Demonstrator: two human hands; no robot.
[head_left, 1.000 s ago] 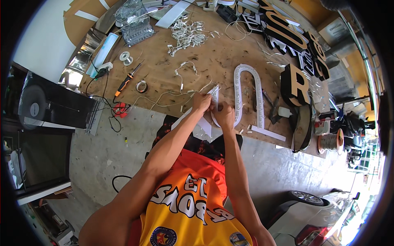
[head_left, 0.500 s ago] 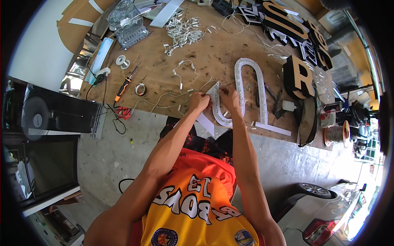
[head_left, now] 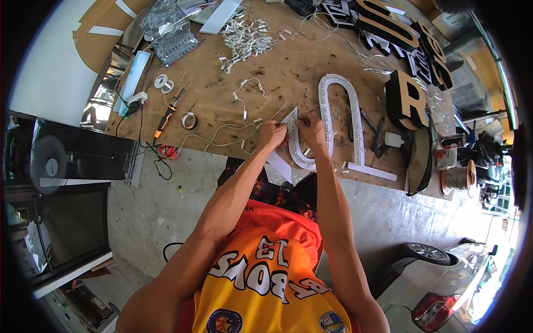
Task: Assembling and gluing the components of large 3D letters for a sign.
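On the near edge of the workbench lies a white, snaking sign letter (head_left: 356,119) with a row of small light modules along its channel. My left hand (head_left: 273,134) has its fingers closed on the left end of this letter. Just across that end, my right hand (head_left: 312,131) is bent in a pinch over the channel; what its fingertips hold is too small to make out. Thin pale wire (head_left: 225,129) runs along the bench to my left hand. A white strip (head_left: 279,165) hangs over the bench edge below the left hand.
To the left lie a soldering iron (head_left: 168,116), a solder spool (head_left: 164,83) and a tape roll (head_left: 189,120). A heap of wired light modules (head_left: 244,41) sits farther back. Right of the letter are a black-sided letter (head_left: 408,101), pliers (head_left: 378,137) and a white bottle (head_left: 393,140).
The view has shifted slightly. Both hands stay at the letter's left end, with only small finger movement.
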